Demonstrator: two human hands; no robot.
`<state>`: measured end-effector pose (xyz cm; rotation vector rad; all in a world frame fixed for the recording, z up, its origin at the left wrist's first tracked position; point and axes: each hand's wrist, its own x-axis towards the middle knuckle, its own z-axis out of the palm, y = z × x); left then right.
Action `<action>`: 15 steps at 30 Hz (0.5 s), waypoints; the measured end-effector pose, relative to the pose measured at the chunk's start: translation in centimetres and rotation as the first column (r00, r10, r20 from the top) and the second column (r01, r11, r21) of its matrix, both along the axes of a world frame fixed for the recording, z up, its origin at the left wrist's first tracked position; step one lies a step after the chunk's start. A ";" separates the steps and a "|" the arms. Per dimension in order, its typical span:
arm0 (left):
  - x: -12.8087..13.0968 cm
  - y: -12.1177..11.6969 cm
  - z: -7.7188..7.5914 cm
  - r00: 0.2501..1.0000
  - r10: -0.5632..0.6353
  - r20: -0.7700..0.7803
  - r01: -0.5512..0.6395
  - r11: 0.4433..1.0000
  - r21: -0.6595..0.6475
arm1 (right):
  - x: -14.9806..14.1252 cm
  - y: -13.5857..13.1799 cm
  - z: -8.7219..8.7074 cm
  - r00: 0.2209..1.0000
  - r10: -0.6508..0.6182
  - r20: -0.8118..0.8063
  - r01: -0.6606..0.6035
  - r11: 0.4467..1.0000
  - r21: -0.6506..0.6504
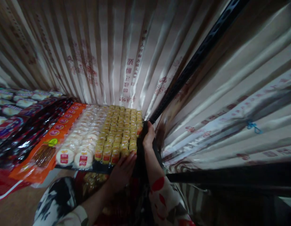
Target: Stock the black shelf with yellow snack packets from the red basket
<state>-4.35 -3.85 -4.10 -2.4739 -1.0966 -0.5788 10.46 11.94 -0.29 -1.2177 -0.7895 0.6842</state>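
My left hand (123,171) lies against the front ends of the small yellow-wrapped packets (120,131), its fingers stretched out and close together. These packets stand in tight rows at the right end of a dark shelf (101,167). Beside their right end is my right hand (149,135), at the edge of a black surface (143,141) near the corner post. Most of its fingers are hidden or dim, so I cannot tell what they grip. Left of the yellow rows stand round white cakes (83,158) in clear wrappers.
Further left lie an orange bag (50,142), dark shiny packs (39,125) and white packs (24,102). Pleated printed curtains (107,53) hang behind and to the right. A black post (194,61) slants up from the corner. A red basket (6,185) with a white handle stands lower left.
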 end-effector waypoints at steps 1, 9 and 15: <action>-0.1 0.0 0.1 1.000 -0.020 0.006 0.020 1.000 -0.011 | -0.1 -1.2 0.4 0.999 -0.049 0.005 0.049 0.999 0.013; -2.2 -6.5 -2.2 0.928 -0.219 0.303 0.273 0.951 -0.147 | -2.5 -17.1 1.5 0.997 -0.055 0.047 0.055 0.998 0.003; -5.0 -10.3 -5.2 0.868 0.241 0.435 0.119 0.749 -0.652 | -5.8 -24.6 -3.0 0.826 0.515 0.229 -0.390 0.816 -0.427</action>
